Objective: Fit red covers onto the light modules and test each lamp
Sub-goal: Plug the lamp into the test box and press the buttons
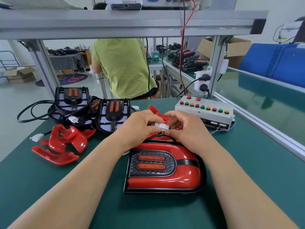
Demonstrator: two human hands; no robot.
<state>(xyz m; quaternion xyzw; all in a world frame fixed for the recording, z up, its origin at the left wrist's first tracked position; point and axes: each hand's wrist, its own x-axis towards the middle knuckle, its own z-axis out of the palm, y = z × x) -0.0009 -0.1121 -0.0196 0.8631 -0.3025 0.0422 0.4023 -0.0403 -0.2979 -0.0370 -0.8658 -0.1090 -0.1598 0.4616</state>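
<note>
A lamp (153, 161) with its glossy red cover (165, 180) fitted lies flat on the green table (272, 162), between the person's forearms. It is a black-rimmed module whose dark honeycomb panel frames two orange oblong lenses. Just beyond it the left grip (140, 128) and right grip (186, 128) each pinch one half of a white plug connector (162, 126), and the halves meet between the fingertips. A black lead loops beneath the hands. To the left lie loose red covers (66, 141), with bare light modules (113, 114) behind them. A grey test box (204, 111) sits to the right, beyond the hands, studded with red, green and yellow buttons.
</note>
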